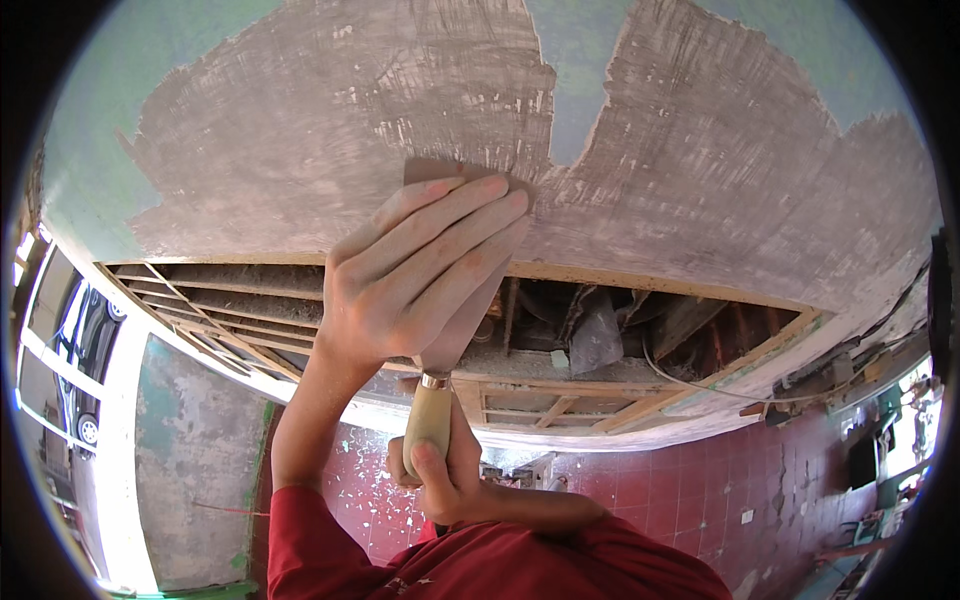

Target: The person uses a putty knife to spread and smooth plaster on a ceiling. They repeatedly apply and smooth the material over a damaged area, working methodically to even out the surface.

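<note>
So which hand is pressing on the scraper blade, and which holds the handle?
The left hand lies flat, fingers spread on the blade against the ceiling. The right hand grips the wooden handle below.

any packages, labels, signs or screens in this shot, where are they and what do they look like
None that can be made out.
The grey plastered ceiling is bare of them.
The metal putty knife with a pale wooden handle, in the right hand's grip under the left hand, shows no label.

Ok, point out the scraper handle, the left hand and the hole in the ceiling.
scraper handle (428, 422), head view, wooden grip.
left hand (405, 275), head view, back of hand.
hole in the ceiling (600, 335), head view, dark opening.
</note>
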`<state>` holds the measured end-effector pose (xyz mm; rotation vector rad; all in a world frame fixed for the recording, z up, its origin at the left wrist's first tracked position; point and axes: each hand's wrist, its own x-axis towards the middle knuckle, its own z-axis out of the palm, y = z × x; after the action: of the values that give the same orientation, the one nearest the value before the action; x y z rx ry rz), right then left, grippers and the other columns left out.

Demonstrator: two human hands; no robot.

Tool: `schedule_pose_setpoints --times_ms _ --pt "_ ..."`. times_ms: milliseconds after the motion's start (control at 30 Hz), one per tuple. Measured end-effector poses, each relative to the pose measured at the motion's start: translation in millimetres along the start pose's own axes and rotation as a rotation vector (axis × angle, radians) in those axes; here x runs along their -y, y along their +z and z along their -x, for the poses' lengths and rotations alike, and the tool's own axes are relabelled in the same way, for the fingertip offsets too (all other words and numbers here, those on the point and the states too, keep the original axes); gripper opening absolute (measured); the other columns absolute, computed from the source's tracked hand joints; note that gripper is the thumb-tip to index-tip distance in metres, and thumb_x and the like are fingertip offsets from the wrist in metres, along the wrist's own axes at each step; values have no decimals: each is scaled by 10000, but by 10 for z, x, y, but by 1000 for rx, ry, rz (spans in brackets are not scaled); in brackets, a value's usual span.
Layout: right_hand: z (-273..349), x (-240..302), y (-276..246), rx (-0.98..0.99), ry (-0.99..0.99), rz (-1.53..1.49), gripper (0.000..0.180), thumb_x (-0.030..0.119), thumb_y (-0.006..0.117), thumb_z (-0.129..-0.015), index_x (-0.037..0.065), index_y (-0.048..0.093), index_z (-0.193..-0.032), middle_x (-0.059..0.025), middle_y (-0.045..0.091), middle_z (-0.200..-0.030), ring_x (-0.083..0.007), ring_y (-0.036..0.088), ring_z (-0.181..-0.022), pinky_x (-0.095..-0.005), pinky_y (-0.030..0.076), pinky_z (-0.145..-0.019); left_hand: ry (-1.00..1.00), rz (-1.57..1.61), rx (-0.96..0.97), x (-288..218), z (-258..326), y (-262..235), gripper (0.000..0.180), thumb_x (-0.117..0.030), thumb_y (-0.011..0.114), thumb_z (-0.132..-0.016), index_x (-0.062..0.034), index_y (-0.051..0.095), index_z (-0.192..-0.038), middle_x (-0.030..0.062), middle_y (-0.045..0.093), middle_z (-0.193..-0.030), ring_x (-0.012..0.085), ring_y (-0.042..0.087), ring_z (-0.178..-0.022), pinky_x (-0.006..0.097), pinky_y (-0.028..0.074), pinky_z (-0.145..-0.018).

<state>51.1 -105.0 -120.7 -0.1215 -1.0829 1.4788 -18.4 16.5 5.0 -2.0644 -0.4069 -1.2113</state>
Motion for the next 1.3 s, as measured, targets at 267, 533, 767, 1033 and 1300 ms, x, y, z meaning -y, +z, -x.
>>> schedule_pose_setpoints --times_ms 267,533,767,1033,1300 --pt "-33 36 6 -3 18 -28 496 129 377 -990 -25 187 -1421 -35 478 -688 -77 399 -571 -238 351 -555 7 37 -9 -18 -47 22 276 -10 692 -637 -27 723 -910 45 714 -988 189 672 -999 331 531 -886" --pt "-87 88 87 -7 -61 -62 502 115 381 -985 -27 181 -1423 -28 467 -674 -75 393 -561 -235 342 -542 24 33 -24 27 -179 26 258 -23 701 -651 -41 728 -907 48 717 -993 182 673 -999 326 529 -891" --pt "-20 86 5 0 -13 -33 502 138 388 -988 -19 191 -1422 -28 473 -686 -74 405 -568 -230 347 -546 14 33 -28 -16 -178 34 265 1 683 -657 -36 728 -915 49 717 -990 185 675 -992 325 528 -892" --pt "137 87 -92 -103 -31 126 560 213 359 -1008 -66 119 -1431 -38 425 -563 -79 323 -408 -243 282 -428 -57 24 -19 -178 -63 83 276 6 680 -647 -15 724 -919 59 714 -997 193 672 -997 330 527 -887" --pt "80 413 -260 -95 28 123 568 152 416 -968 -62 182 -1439 -43 505 -680 -77 429 -541 -238 376 -516 -72 10 -82 -209 -354 137 265 -4 677 -672 -32 729 -930 54 715 -992 188 670 -1010 327 526 -892"
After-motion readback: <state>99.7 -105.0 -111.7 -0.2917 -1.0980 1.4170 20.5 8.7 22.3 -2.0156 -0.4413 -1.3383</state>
